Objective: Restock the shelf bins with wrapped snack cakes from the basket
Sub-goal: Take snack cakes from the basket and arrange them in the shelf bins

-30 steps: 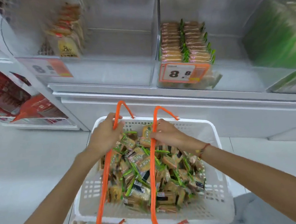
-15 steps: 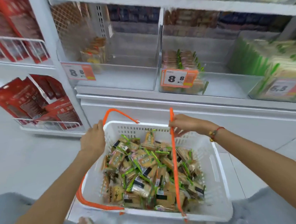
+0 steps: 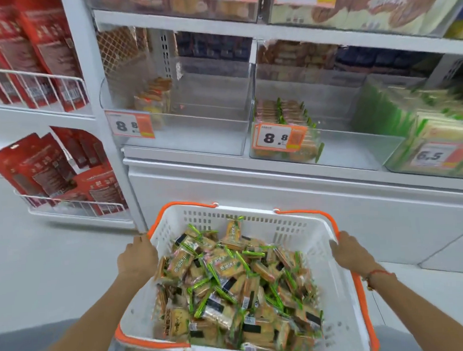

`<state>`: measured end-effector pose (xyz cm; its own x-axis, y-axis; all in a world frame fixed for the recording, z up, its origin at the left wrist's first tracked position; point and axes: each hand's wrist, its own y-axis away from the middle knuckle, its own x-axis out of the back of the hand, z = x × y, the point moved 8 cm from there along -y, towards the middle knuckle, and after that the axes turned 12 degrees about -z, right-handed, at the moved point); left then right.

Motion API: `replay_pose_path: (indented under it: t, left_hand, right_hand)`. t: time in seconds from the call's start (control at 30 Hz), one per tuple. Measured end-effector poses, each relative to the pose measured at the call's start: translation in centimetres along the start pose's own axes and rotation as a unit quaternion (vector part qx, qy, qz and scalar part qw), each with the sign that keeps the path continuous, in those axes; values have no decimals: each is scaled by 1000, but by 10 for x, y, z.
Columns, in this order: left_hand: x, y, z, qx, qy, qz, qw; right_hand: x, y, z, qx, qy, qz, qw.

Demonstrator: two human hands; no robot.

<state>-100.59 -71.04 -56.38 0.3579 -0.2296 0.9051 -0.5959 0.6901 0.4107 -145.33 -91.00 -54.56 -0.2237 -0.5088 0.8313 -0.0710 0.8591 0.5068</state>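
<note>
A white basket [image 3: 254, 217] with orange handles sits low in the head view, heaped with several wrapped snack cakes [image 3: 230, 280] in tan and green wrappers. My left hand [image 3: 137, 258] grips the orange handle [image 3: 185, 204] folded down at the left rim. My right hand [image 3: 348, 252] grips the other handle [image 3: 361, 297] at the right rim. Above are clear shelf bins: the left bin [image 3: 196, 145] holds a few cakes at the back, and the middle bin [image 3: 344, 148] holds rows of matching cakes [image 3: 283, 113] behind an 8.8 tag.
A third bin [image 3: 401, 163] at the right is full of green-edged packs with a 6.5 tag. Red pouches [image 3: 50, 171] fill wire racks at the left. A white shelf base [image 3: 306, 193] stands right behind the basket. Grey floor lies to the left.
Both orange handles have swung outward from the middle and now lie along the basket's rim, with my hands moved out to the sides. The view has tilted up to show more shelves.
</note>
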Motion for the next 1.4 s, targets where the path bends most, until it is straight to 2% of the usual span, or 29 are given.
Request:
replay_pose_path:
  t: [0.07,0.17,0.33,0.5,0.6,0.73,0.83,0.87,0.9,0.93,1.0,1.03,1.07,1.13,1.23,1.33,1.4]
  left_hand:
    - [2,-13,7,-23,12,27,999]
    - [1,-36,14,-29,-7,41,999]
    - [-8,-57,13,-3,10,61,998]
    - [-9,-50,15,9,52,95,994]
    - [-10,-51,16,27,62,86,994]
    - [-10,-58,20,22,58,72,995]
    - [1,-51,43,-45,39,117,991]
    - [3,-45,57,-87,41,122,988]
    - [1,-40,74,-138,42,108,984]
    - [-5,-35,91,-191,53,75,977]
    - [-32,-24,122,-274,69,-43,958]
    - [-48,-19,132,-295,44,-110,948]
    - [-64,-15,137,-298,2,-166,940]
    - [-80,-13,137,-286,-37,-223,931]
    - [-77,-19,141,-278,33,-280,919]
    - [-72,-20,152,-266,45,-326,906]
    - [-64,-23,159,-246,36,-308,918]
  right_hand:
    - [-22,-6,-3,-11,10,30,999]
    - [-31,-16,-5,4,88,69,994]
    - [-28,-39,4,23,60,104,992]
    - [-24,-43,2,22,80,98,992]
    - [-24,-43,-5,7,91,91,992]
    - [-15,-41,-17,-4,44,100,994]
    - [3,-35,-46,80,66,208,973]
    - [0,-34,-63,129,75,210,966]
    - [-8,-32,-83,178,64,168,967]
    - [-22,-28,-104,222,39,93,970]
    - [-72,-14,-139,260,31,-125,957]
    - [-95,-6,-152,259,60,-212,940]
    - [-113,-1,-159,255,104,-258,926]
    - [-122,1,-165,251,159,-245,923]
    - [-102,-9,-162,276,166,-169,932]
    - [-89,-19,-153,283,129,-192,931]
    - [-74,-23,-153,274,80,-205,936]
